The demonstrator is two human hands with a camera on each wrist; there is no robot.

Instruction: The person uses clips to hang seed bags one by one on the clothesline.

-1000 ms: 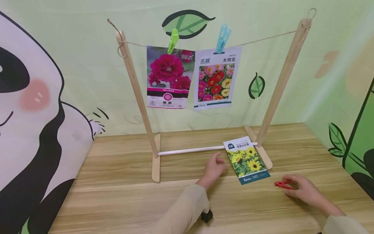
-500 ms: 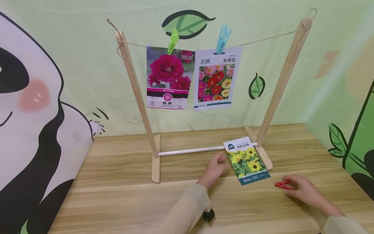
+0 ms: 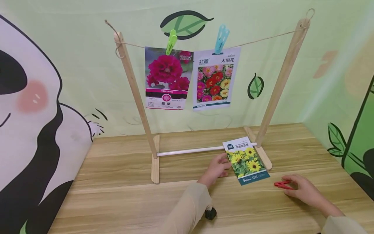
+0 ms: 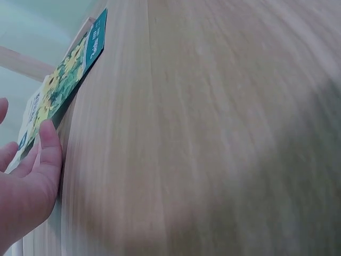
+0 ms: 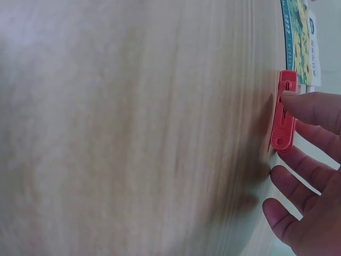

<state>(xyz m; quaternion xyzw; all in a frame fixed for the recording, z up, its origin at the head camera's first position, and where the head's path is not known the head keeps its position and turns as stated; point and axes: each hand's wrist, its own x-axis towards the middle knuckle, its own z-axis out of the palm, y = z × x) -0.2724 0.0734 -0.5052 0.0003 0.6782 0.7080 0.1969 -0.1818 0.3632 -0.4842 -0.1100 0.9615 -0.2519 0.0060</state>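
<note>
A sunflower seed packet [image 3: 246, 161] leans with its top on the white rod [image 3: 191, 151]. My left hand [image 3: 216, 169] is at the packet's left edge, its fingers loosely bent. In the left wrist view, the fingers [image 4: 49, 146] overlap the packet [image 4: 66, 72]; whether they touch it I cannot tell. To the right, my right hand [image 3: 305, 191] holds a red clothespin [image 3: 281, 185] low over the table. The right wrist view has the thumb on the flat side of the clothespin [image 5: 285, 120], with the other fingers spread.
Behind, a twine line [image 3: 263, 39] runs between two wooden posts [image 3: 280, 84]. A green clothespin [image 3: 171, 42] holds a hollyhock packet [image 3: 168, 78] there, and a blue clothespin [image 3: 222, 39] holds another flower packet [image 3: 216, 79]. A wooden foot [image 3: 155, 162] stands at the left.
My left hand has moved a little right and up to the sunflower packet's edge. The right hand and red clothespin stay in place.
</note>
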